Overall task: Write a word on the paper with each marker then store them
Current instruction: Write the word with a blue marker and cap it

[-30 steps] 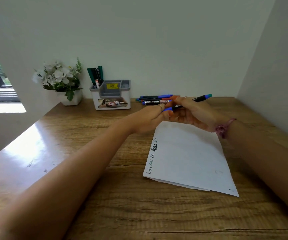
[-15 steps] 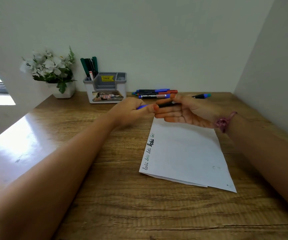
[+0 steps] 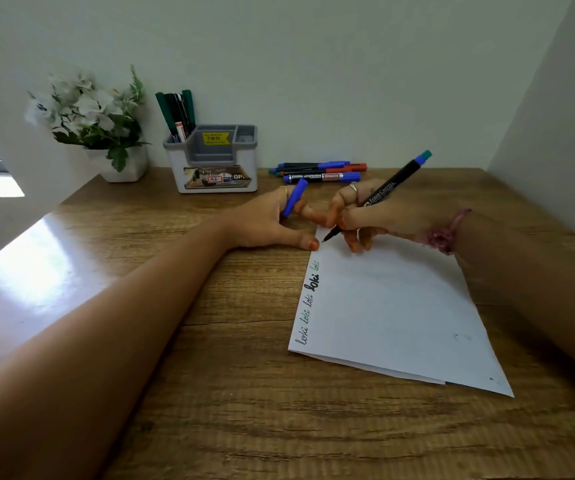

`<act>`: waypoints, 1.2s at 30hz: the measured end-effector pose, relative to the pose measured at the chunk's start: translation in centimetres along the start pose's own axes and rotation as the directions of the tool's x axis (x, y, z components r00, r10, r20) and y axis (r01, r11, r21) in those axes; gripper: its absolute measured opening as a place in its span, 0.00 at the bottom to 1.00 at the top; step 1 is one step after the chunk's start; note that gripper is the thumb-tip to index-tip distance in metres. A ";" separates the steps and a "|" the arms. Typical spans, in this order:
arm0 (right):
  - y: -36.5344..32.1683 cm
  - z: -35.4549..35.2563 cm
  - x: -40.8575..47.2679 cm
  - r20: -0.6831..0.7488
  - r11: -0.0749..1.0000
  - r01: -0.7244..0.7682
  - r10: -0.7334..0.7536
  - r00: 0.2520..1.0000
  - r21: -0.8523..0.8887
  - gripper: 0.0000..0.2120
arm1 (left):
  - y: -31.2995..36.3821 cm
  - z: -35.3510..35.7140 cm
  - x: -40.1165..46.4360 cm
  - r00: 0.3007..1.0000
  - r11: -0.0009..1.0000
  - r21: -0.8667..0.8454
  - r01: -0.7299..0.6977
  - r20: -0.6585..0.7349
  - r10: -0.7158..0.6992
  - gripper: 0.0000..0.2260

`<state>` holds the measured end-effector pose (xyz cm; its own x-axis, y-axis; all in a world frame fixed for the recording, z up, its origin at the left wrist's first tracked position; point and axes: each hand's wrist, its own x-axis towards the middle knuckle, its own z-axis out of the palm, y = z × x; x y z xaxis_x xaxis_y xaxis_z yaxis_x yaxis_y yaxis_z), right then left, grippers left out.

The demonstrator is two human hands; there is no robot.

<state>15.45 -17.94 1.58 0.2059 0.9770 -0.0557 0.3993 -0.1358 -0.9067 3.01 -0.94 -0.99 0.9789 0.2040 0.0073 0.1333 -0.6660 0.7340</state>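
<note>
The paper [image 3: 397, 306] lies on the wooden desk [image 3: 244, 410], with a column of small written words down its left edge. At its far left corner, the left hand [image 3: 268, 221] rests on the desk, thumb tip pressed against the paper's corner, while its curled fingers hold a blue cap [image 3: 294, 196]. Just right of it, over the paper's far edge, the right hand [image 3: 376, 213] pinches a black marker [image 3: 379, 194] with a blue end, its tip touching the paper at that corner. Beyond the paper, a row of markers [image 3: 319, 170] lies flat on the desk. Left of that row stands a grey and white organizer [image 3: 215, 161] holding several upright markers, and further left a pot of white flowers [image 3: 95, 123].
</note>
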 end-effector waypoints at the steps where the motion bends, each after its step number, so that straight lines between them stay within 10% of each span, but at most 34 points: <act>1: 0.2 0.1 0.3 0.026 1.000 -0.001 0.001 1.000 0.016 0.05 | -0.1 0.0 0.1 1.000 1.000 0.009 0.010 0.006 -0.010 0.24; 9: 1.0 1.4 1.2 -0.045 0.978 0.204 -0.206 0.978 -0.036 0.04 | -0.1 -0.2 0.4 0.998 1.000 0.010 0.013 0.053 -0.014 0.28; 36: 3.1 2.0 2.0 -0.109 0.968 0.208 -0.224 0.968 -0.143 0.12 | 0.5 0.1 0.3 0.999 0.999 -0.030 -0.029 -0.018 0.028 0.12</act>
<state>15.33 -16.11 -2.18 0.2073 0.9586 0.1952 0.5572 0.0483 -0.8290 3.41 -1.23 -0.69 0.9794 0.1978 0.0399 0.1005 -0.6498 0.7534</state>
